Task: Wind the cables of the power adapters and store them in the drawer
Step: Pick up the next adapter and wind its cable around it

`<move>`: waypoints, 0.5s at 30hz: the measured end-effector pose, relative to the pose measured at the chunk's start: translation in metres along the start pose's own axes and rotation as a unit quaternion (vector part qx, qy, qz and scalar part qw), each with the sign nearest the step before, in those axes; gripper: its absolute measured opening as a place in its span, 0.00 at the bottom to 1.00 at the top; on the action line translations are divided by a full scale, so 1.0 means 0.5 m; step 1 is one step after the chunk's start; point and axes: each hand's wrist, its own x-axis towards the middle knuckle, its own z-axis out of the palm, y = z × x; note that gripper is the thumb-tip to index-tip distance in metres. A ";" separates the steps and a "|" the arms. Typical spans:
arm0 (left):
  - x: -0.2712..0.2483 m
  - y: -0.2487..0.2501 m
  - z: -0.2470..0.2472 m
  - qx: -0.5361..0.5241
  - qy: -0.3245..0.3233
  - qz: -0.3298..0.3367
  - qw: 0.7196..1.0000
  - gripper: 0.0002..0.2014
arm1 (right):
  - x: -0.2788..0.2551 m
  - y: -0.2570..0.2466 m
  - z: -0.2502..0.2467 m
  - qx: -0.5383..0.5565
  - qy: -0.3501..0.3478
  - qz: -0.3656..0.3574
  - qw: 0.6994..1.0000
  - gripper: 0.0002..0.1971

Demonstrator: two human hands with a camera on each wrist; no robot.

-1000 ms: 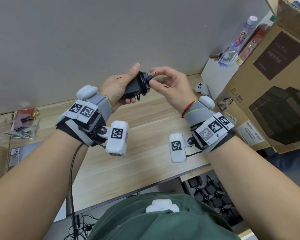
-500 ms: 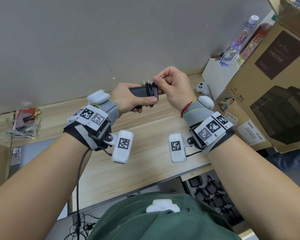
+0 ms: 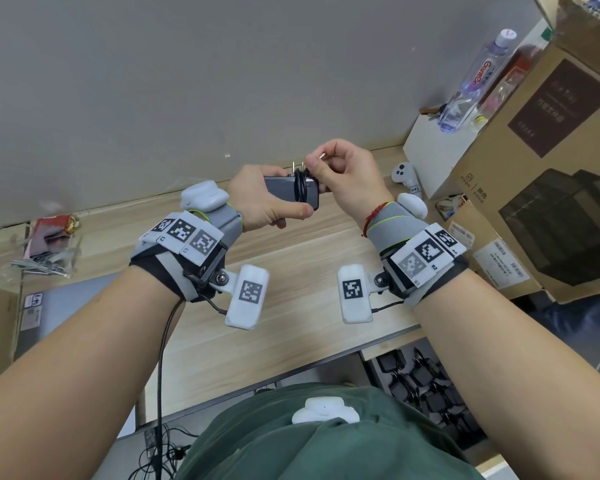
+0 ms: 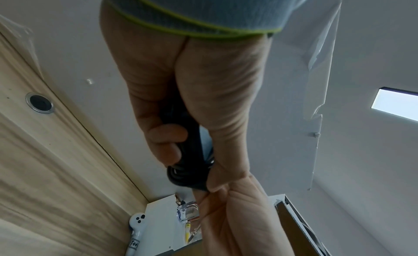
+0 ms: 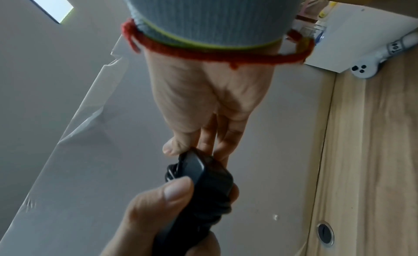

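A black power adapter (image 3: 283, 189) is held in the air above the wooden desk (image 3: 291, 306), its two metal prongs pointing up. My left hand (image 3: 264, 199) grips the adapter body, thumb underneath. Black cable (image 3: 300, 184) is wound in several turns around the adapter's right end. My right hand (image 3: 340, 174) pinches the cable's end, and the silver barrel plug (image 3: 322, 156) sticks out by its thumb. The left wrist view shows the adapter (image 4: 190, 134) in my left hand (image 4: 181, 102) and the cable coil (image 4: 187, 177). In the right wrist view the adapter (image 5: 203, 179) sits below my right hand (image 5: 203, 108).
An open drawer (image 3: 430, 386) under the desk's right edge holds several black wound adapters. Cardboard boxes (image 3: 551, 168), a white box (image 3: 430, 157), a water bottle (image 3: 475, 81) and a white controller (image 3: 404, 174) crowd the right. Small clutter (image 3: 45, 244) lies far left. A grey wall stands behind.
My left hand has turned the adapter level and shifted right. My right hand has laid more cable round the adapter's end and now holds the plug tip above it.
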 end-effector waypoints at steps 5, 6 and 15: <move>0.003 -0.007 -0.006 0.013 -0.008 0.002 1.000 0.17 | -0.002 0.004 -0.001 0.042 -0.027 0.044 0.998 0.05; 0.002 -0.009 -0.005 0.020 -0.013 0.003 1.000 0.19 | -0.001 0.007 -0.002 0.042 -0.022 0.048 0.998 0.05; -0.002 -0.021 0.014 0.045 -0.039 0.014 0.998 0.25 | -0.008 0.043 0.002 -0.011 0.058 0.094 0.994 0.10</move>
